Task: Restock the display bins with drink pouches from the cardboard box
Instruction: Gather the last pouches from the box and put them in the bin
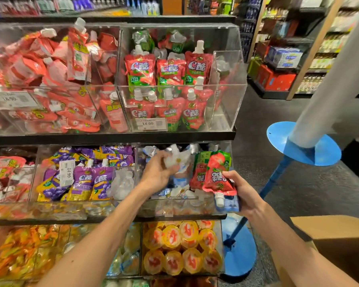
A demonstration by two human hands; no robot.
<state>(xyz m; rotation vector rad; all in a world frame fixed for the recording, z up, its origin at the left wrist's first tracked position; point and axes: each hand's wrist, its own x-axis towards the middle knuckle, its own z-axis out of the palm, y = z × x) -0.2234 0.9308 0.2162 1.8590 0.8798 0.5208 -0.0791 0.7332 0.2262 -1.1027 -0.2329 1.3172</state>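
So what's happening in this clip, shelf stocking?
Yes. A person stands at clear display bins of drink pouches. The right hand holds a red strawberry pouch upside down, spout pointing down, just outside the middle-shelf bin. The left hand reaches into that bin and grips a pale, whitish pouch; motion blur hides its label. An open cardboard box sits at lower right.
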